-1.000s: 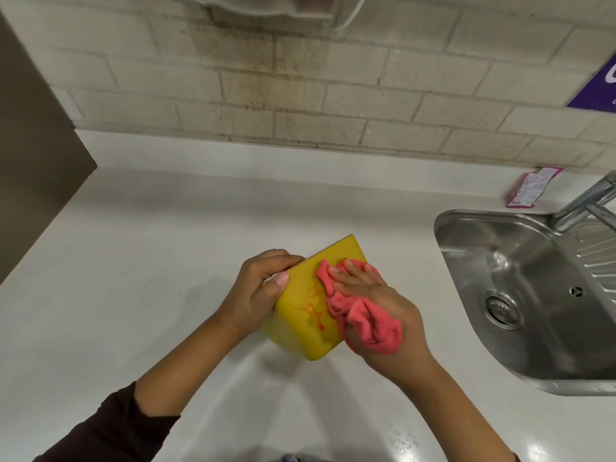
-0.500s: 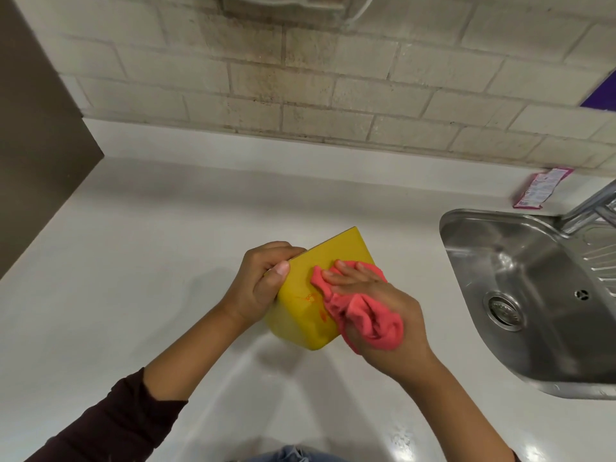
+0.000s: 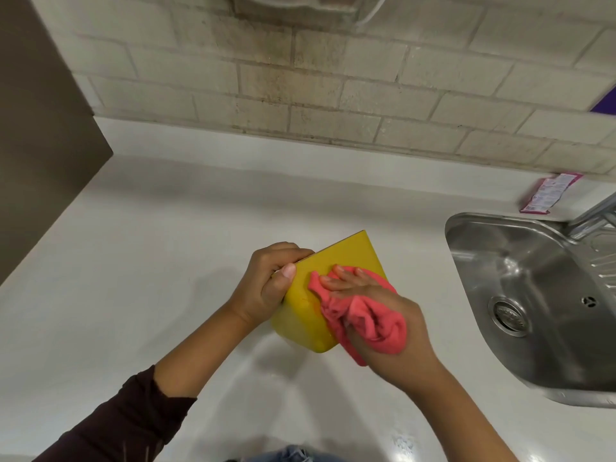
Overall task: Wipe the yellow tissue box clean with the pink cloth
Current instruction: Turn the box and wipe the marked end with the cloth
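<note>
The yellow tissue box (image 3: 343,258) is held tilted above the white counter (image 3: 133,261), one flat face turned up towards me. My left hand (image 3: 270,285) grips its left edge, thumb on the top face and fingers curled behind. My right hand (image 3: 383,315) holds the pink cloth (image 3: 366,318) bunched in its palm and presses it onto the box's top face with the fingers stretched out flat. The cloth covers the right part of the face and hides most of the red marks there.
A steel sink (image 3: 533,295) with a drain is set into the counter at the right, its tap (image 3: 596,211) behind it. A pink sachet (image 3: 550,193) lies against the brick wall. A dark panel (image 3: 40,145) borders the counter at the left.
My right hand has slid the cloth leftwards and up across the box's face, covering the red marks seen earlier. The left hand keeps its grip.
</note>
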`<state>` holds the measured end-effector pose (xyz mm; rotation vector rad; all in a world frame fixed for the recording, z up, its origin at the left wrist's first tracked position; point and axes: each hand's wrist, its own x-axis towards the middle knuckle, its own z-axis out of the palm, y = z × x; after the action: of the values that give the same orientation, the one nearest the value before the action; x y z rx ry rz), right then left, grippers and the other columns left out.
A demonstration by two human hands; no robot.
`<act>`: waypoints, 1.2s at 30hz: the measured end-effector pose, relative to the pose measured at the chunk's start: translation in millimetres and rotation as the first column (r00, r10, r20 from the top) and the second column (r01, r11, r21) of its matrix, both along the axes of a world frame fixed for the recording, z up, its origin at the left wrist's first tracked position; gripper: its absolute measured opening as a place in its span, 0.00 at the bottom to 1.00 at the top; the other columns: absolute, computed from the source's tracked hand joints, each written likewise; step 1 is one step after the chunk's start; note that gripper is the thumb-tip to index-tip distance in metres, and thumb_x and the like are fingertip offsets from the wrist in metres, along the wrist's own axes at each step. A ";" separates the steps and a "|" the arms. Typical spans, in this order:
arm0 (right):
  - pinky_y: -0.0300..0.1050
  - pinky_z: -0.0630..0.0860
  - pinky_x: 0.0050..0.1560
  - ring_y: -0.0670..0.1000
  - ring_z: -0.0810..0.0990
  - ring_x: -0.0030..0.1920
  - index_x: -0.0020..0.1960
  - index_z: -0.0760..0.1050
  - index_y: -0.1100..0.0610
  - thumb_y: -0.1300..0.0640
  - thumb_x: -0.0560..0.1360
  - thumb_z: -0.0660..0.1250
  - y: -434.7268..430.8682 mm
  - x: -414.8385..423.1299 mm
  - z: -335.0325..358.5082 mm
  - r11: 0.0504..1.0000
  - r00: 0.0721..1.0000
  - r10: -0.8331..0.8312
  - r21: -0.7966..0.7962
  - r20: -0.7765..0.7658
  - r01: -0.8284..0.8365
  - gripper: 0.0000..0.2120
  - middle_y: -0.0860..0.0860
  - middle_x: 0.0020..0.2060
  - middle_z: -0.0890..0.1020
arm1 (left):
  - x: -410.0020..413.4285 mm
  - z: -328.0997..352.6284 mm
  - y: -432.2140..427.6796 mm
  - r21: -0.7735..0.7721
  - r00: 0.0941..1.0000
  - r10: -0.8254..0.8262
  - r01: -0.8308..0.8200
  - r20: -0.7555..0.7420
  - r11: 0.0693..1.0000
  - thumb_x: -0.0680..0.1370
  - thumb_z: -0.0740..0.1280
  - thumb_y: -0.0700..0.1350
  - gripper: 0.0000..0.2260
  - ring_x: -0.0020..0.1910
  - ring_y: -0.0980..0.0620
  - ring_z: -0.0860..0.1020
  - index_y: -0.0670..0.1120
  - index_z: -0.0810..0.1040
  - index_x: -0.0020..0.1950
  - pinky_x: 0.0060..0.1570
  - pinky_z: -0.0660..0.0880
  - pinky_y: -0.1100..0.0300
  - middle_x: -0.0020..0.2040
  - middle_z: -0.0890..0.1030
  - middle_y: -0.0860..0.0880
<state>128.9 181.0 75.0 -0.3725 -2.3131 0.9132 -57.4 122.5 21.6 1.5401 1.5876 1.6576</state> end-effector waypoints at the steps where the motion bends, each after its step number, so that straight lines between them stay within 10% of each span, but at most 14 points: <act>1: 0.46 0.66 0.67 0.41 0.75 0.61 0.51 0.81 0.53 0.55 0.68 0.63 -0.2 3.0 2.0 0.997 0.999 -0.016 -0.070 -0.036 0.013 0.14 0.34 0.53 0.80 | 0.8 -0.5 -0.2 -0.002 1.000 0.005 -0.005 -0.004 1.000 0.76 0.50 0.66 0.32 0.38 0.46 0.76 0.41 0.81 0.48 0.39 0.72 0.53 0.36 0.80 0.43; 4: 0.44 0.68 0.66 0.38 0.75 0.60 0.53 0.79 0.48 0.54 0.68 0.64 -10.9 -5.0 3.4 0.969 0.982 -0.155 -0.209 -0.109 0.130 0.15 0.27 0.50 0.79 | 3.5 0.4 -0.3 0.004 1.000 0.021 -0.021 -0.012 1.000 0.76 0.49 0.66 0.33 0.38 0.46 0.76 0.41 0.81 0.48 0.39 0.72 0.53 0.37 0.80 0.42; 9: 0.33 0.58 0.67 0.46 0.75 0.63 0.57 0.78 0.64 0.54 0.68 0.62 -32.5 -30.7 -1.2 0.972 0.974 -0.222 0.074 -0.041 0.224 0.22 0.57 0.57 0.81 | 5.8 5.2 -2.0 -0.006 1.000 -0.006 0.006 0.013 1.000 0.76 0.50 0.66 0.28 0.39 0.50 0.75 0.47 0.81 0.47 0.42 0.71 0.56 0.37 0.78 0.46; 15: 0.40 0.60 0.70 0.42 0.73 0.65 0.51 0.80 0.57 0.60 0.70 0.66 -9.4 2.0 -7.1 0.992 0.993 0.111 0.059 -0.040 -0.108 0.10 0.51 0.55 0.81 | 1.8 5.8 -1.5 -0.029 0.999 -0.029 0.030 0.034 0.999 0.75 0.51 0.66 0.33 0.39 0.46 0.76 0.40 0.81 0.48 0.41 0.71 0.53 0.38 0.79 0.42; 18: 0.39 0.64 0.68 0.38 0.76 0.60 0.42 0.80 0.63 0.62 0.69 0.63 -4.6 5.7 -5.0 0.993 0.988 0.015 -0.113 -0.152 -0.032 0.07 0.43 0.45 0.84 | 1.8 5.5 -2.1 -0.038 0.999 -0.033 0.035 0.039 0.999 0.75 0.51 0.67 0.31 0.39 0.46 0.76 0.43 0.81 0.48 0.41 0.72 0.53 0.38 0.79 0.42; 22: 0.37 0.58 0.70 0.39 0.69 0.65 0.61 0.75 0.45 0.53 0.71 0.61 -17.9 -13.3 -4.7 0.985 0.986 -0.167 0.050 -0.019 0.168 0.19 0.31 0.57 0.75 | -0.2 7.7 -3.7 -0.082 0.995 -0.080 0.085 0.064 0.993 0.75 0.52 0.65 0.22 0.42 0.50 0.76 0.54 0.79 0.49 0.44 0.71 0.56 0.40 0.78 0.47; 36: 0.50 0.63 0.71 0.48 0.71 0.68 0.55 0.78 0.56 0.61 0.65 0.78 -6.6 18.1 -21.1 0.924 0.939 0.324 0.172 0.117 -0.340 0.20 0.48 0.56 0.82 | -4.3 15.6 -7.2 -0.190 0.982 -0.148 0.168 0.118 0.967 0.73 0.53 0.67 0.21 0.47 0.51 0.77 0.57 0.78 0.51 0.48 0.71 0.58 0.46 0.79 0.49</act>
<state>147.0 174.4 54.0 0.0686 -2.5662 0.8336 -61.7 115.3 37.2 1.4165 1.4860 1.4222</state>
